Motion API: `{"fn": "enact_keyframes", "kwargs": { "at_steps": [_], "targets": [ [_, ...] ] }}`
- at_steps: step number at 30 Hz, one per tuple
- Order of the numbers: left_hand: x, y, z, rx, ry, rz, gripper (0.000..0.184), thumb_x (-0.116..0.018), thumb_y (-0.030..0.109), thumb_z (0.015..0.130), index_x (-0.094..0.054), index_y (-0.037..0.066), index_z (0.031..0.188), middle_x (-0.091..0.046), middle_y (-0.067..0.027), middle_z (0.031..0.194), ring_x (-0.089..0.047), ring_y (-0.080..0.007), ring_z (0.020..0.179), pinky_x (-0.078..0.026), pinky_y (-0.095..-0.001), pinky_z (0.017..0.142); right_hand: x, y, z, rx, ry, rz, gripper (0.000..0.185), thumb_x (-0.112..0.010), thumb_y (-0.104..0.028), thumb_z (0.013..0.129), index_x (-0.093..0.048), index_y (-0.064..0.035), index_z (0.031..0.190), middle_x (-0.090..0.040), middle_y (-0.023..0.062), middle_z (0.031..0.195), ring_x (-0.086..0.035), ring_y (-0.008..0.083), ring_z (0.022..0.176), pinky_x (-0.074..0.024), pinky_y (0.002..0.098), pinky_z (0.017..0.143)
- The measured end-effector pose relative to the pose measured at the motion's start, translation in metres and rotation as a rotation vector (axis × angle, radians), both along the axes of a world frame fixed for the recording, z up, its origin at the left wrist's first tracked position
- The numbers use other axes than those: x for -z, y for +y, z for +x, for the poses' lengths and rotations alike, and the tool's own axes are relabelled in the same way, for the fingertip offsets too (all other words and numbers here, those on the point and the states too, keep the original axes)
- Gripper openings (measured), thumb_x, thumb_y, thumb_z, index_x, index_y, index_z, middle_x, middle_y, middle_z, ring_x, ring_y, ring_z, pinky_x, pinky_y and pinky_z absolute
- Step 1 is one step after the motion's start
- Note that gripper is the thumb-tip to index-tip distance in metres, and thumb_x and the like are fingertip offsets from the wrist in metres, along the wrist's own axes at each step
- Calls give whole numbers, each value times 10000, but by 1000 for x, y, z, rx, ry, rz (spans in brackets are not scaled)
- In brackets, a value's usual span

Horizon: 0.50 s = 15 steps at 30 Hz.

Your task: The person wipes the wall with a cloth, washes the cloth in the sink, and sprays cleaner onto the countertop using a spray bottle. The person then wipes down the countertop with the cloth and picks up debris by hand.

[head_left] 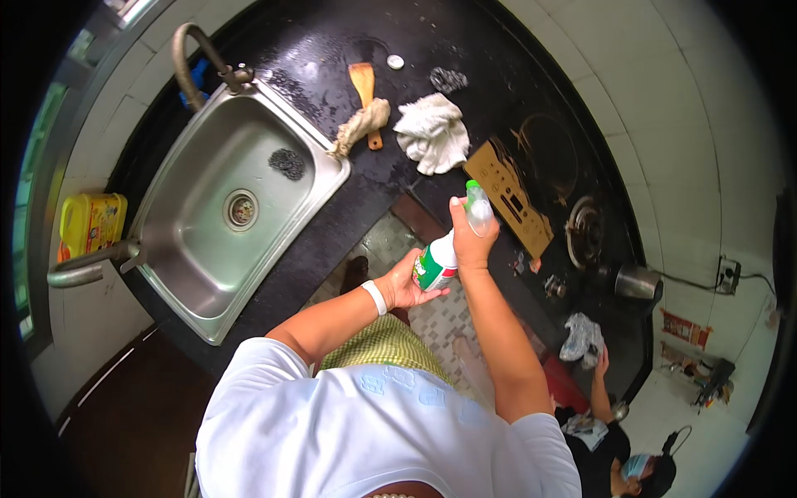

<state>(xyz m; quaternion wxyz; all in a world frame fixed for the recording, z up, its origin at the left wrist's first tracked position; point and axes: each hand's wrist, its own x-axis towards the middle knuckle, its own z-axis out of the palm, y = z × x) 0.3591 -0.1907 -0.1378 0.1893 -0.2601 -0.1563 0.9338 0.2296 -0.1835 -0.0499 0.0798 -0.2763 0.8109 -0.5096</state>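
Observation:
A white spray bottle [435, 264] with a green and red label is held tilted in front of my body, above the floor by the counter edge. My left hand [408, 285] supports its lower part from below, with a white band on the wrist. Around the neck, near the clear and green top [475, 197], my right hand [475, 241] is closed. Beyond the bottle, a crumpled white cloth [432, 133] lies on the black counter, beside a wooden spatula [363, 83] and a beige rag [364, 124].
At left is a steel sink [199, 174] with a dark scrubber [286, 163] and a yellow container [93, 224] beside it. On the right are a cooktop [508, 199], a metal pot [638, 283] and another person [618, 448] touching a plastic bag [582, 339].

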Motion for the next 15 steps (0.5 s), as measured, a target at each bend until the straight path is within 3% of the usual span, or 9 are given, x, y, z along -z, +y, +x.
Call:
{"fn": "enact_keyframes", "kwargs": {
  "at_steps": [5,7,11,13,15],
  "targets": [
    [-31,-61,6,-176,51,-63,544,-371,511,871,-531,79,1161,-598,-111,1052,-595,-365,929,-575,-362,660,-40,-74,12,-115,-92,-177,158,-687,-109,762,-617,14,833,-631,35,749,-564,107,668,-445,257,618],
    [-44,-85,7,-241,108,-140,542,-400,498,858,-530,70,1164,-607,-107,1034,-602,-359,907,-580,-357,642,-51,-99,7,-119,-86,-154,157,-679,-143,737,-618,0,760,-644,81,690,-619,181,624,-483,313,609],
    [-61,-118,-3,-364,182,-177,541,-421,502,843,-541,71,1147,-617,-101,1008,-609,-347,867,-583,-325,599,-65,-148,-11,-123,108,-132,202,-666,-197,732,-626,1,735,-650,110,684,-629,196,601,-482,322,602],
    [-66,-135,-10,-382,160,-184,527,-421,503,843,-550,82,1134,-619,-96,991,-608,-345,842,-579,-306,572,-76,-166,-15,-59,-57,-73,236,-654,-233,728,-631,2,724,-654,131,701,-636,218,617,-479,336,602],
    [-67,-147,-18,-383,172,-171,517,-419,503,844,-555,89,1123,-619,-91,979,-606,-346,830,-574,-294,558,-80,-176,-23,-30,-43,-34,240,-660,-233,726,-632,5,729,-652,124,690,-637,220,638,-478,336,609]
  ]
}}
